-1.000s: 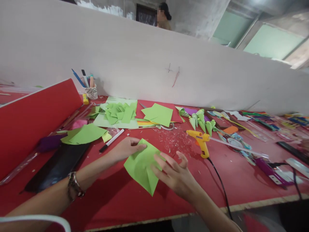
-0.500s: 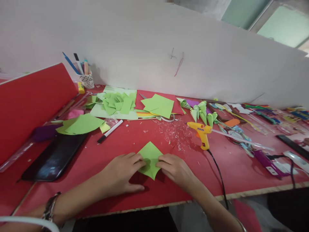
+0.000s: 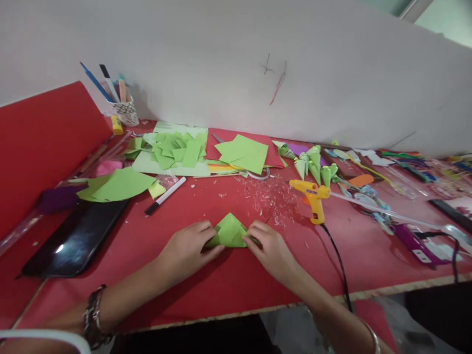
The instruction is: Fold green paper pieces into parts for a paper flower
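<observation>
A green paper (image 3: 231,231) lies in front of me, folded into a triangle with its point away from me and its straight fold toward me. My left hand (image 3: 188,248) pinches the left corner between thumb and fingers. On the right corner, my right hand (image 3: 271,248) is closed in the same way, fingertips on the paper's edge. Both corners are partly hidden by my fingers.
A yellow glue gun (image 3: 313,196) with a black cord lies to the right. Cut green papers (image 3: 243,155), rolled green cones (image 3: 313,162) and a pen cup (image 3: 126,110) stand further back. A black phone (image 3: 75,238) and a marker (image 3: 165,195) lie left.
The green paper was an open diamond with its near corner pointing toward me; now that half is folded under or over into a triangle. Both hands stayed on its side corners.
</observation>
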The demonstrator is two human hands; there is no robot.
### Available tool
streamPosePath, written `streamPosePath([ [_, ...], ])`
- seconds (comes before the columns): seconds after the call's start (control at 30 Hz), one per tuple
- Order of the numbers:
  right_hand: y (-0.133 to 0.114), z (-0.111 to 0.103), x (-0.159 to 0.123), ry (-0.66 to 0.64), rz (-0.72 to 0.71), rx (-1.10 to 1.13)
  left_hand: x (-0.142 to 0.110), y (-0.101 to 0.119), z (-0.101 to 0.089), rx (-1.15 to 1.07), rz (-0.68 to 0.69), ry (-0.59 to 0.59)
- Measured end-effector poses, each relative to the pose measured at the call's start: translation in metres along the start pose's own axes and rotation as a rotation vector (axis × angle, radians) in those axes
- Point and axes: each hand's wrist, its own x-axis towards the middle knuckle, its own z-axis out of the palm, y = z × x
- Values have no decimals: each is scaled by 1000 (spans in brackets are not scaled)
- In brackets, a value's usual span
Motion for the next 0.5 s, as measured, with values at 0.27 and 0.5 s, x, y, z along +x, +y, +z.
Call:
streamPosePath([
  [0.27,4,6,3,37,29,-114,5,-6,0,71,-88,-24],
  [0.5,8,11,7,43,11,-244,11,-6,4,195,-133,-65],
])
